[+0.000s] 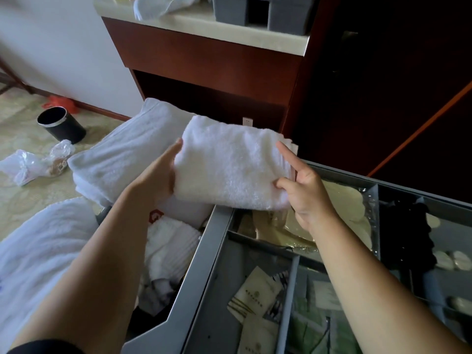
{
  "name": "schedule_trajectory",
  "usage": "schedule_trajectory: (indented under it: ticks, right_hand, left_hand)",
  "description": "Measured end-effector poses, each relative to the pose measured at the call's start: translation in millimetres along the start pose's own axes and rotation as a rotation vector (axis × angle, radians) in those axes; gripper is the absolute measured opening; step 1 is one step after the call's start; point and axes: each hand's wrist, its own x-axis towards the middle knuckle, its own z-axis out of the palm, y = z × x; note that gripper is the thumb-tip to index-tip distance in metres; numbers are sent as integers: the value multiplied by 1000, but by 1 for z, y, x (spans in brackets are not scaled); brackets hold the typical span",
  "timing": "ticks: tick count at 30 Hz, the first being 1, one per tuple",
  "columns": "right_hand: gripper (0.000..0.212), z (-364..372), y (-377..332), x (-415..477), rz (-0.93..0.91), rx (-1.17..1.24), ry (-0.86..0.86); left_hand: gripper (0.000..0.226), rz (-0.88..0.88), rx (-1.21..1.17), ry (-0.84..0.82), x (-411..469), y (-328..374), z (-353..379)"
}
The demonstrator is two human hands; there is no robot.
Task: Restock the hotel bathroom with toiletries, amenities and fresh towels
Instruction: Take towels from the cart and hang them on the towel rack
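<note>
A folded white towel (229, 162) is held up between both hands above the far edge of a grey cart tray (204, 251). My left hand (161, 172) lies flat against the towel's left end, fingers straight. My right hand (304, 190) grips the right end, thumb on top of the fold, index finger stretched along the edge. Under and left of it lies a stack of larger white towels (120, 154). More white linen (171, 249) fills the cart's open bin.
The tray's compartments hold packaged amenities (258, 292), cream sachets (342, 200) and black items (406, 226). A wooden cabinet with a pale stone counter (204, 24) stands ahead, bearing a grey box (258, 11). A black waste bin (61, 123) and crumpled plastic wrap (33, 162) lie on the floor at left.
</note>
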Motion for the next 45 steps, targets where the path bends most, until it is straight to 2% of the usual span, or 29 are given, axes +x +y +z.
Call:
schedule_trajectory:
  ticks: [4, 7, 12, 17, 22, 29, 35, 39, 42, 45]
  right_hand:
    - [74, -28, -7, -34, 7, 95, -16]
    - [59, -51, -6, -61, 7, 146, 36]
    - [49, -84, 0, -114, 17, 124, 126]
    - [49, -117, 9, -172, 28, 111, 153]
    - [47, -143, 11, -238, 54, 23, 318]
    - [44, -145, 15, -332, 101, -23, 682]
    - [46, -136, 27, -405, 128, 67, 886]
    - [42, -121, 29, -457, 149, 107, 1018]
    - [39, -111, 34, -500, 163, 150, 1122]
    - [39, -96, 43, -543, 148, 158, 1237]
  left_hand:
    - [63, 190, 218, 43, -24, 5, 26]
    - [63, 285, 270, 16, -52, 3, 59]
    - [61, 305, 303, -50, -99, -18, 109]
    - [63, 312, 324, -181, -130, -41, 141]
    - [61, 319, 319, -308, -152, -63, 173]
    - [23, 213, 365, -507, -180, -91, 218]
    - [5, 148, 450, -715, -198, -117, 261]
    - [27, 158, 570, -838, -225, -139, 284]
    - [29, 206, 693, -923, -253, -154, 297]
    - [28, 222, 675, -1021, -290, -167, 304]
